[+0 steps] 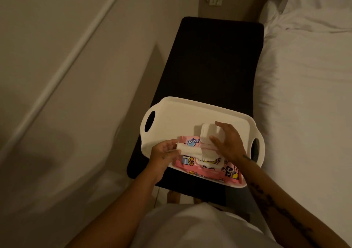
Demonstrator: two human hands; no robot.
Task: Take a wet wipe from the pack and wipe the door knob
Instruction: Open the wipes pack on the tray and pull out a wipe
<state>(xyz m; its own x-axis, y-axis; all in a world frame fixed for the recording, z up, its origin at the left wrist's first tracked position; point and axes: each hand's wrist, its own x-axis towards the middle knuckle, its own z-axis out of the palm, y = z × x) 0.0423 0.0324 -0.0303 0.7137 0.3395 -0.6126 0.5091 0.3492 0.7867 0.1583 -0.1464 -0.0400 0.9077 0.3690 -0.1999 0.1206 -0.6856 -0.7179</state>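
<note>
Beside a white bed, a dark bench is carrying a white tray with the pink wet-wipe pack. The left hand is pinching a wet wipe, drawing it out; the right hand, fingers loose, is steadying the open lid. Judging by this, the wipe is nearly free; wiping the door knob, out of view, is remaining.
</note>
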